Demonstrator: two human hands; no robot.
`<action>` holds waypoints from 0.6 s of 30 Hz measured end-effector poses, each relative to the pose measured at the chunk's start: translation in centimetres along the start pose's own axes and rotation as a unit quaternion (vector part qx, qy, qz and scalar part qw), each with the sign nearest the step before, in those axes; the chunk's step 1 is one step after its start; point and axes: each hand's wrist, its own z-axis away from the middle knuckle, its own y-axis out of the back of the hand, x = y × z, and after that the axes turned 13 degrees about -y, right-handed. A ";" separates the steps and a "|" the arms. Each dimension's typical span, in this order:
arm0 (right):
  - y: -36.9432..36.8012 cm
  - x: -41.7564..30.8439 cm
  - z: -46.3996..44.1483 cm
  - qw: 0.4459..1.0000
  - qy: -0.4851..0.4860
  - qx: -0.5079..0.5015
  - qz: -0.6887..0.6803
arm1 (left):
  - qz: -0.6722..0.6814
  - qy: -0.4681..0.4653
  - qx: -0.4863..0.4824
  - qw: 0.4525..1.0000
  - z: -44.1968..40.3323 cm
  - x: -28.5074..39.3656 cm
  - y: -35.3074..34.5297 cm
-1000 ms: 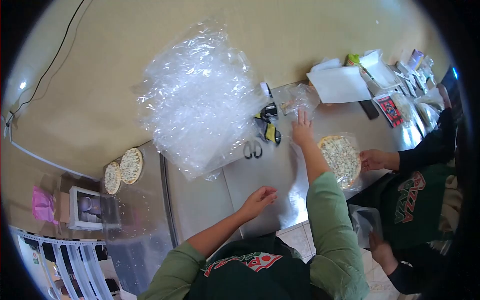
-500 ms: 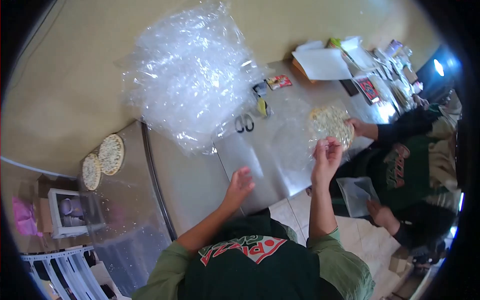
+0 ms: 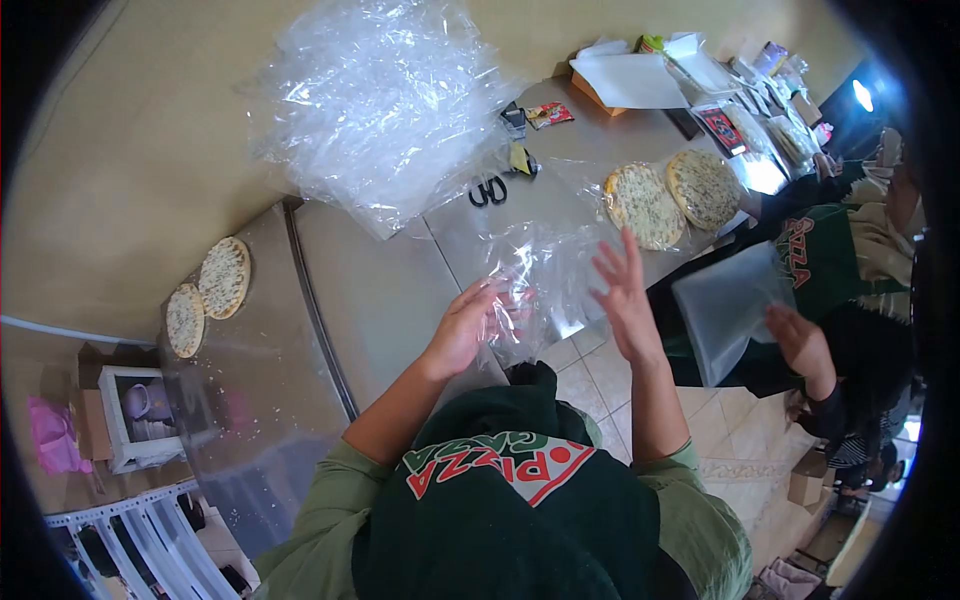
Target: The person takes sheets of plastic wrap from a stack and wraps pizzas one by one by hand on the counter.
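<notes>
My left hand [image 3: 462, 325] is at a crumpled clear plastic bag [image 3: 535, 265], which sits in front of my body over the steel table's edge. Its fingers show blurred through the film and appear to grip the bag. To the right of the bag, my right hand [image 3: 627, 298] is raised with fingers spread, holding nothing. Just beyond it, a topped pizza [image 3: 645, 207] lies in clear film on the table. Beside that is another pizza [image 3: 705, 188], next to a co-worker's far hand. The co-worker's nearer hand [image 3: 803, 345] holds flat clear plastic bags [image 3: 728, 305].
A big heap of clear plastic bags [image 3: 380, 110] stands at the back. Near it lie black-handled scissors [image 3: 489, 191] and a red packet [image 3: 550, 115]. Two more pizzas [image 3: 224, 277] rest on the left steel surface. Boxes and papers [image 3: 630, 82] fill the back right.
A clear bag is now at my left hand. My right hand has moved away from the pizza, fingers spreading. A second pizza now shows beside the first, and the co-worker's bags have shifted up.
</notes>
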 end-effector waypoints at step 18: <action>5.0 11.2 -10.3 0.977 0.034 0.112 0.178 | -0.619 -0.082 0.058 0.779 0.5 0.0 2.2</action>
